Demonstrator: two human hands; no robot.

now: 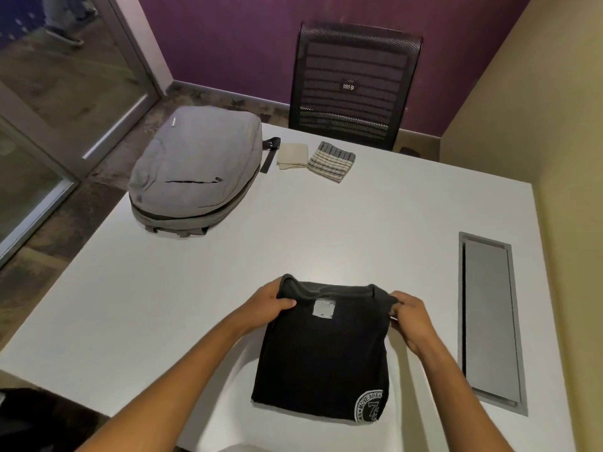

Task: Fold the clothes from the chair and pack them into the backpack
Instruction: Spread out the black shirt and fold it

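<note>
We read this as a small office meeting room: a plain white table [375, 216] with a grey cable-access hatch [489, 321] set flush into its top, and a black mesh-back office chair [354, 83] pushed up at the far side. We also see a purple wall [228, 37], a carpeted floor [107, 164] and a metal-framed glass partition [65, 93] at left.

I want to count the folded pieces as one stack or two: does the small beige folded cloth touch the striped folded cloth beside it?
Touching. In the head view the beige folded cloth meets the striped folded cloth edge to edge, with no table showing between.
</note>
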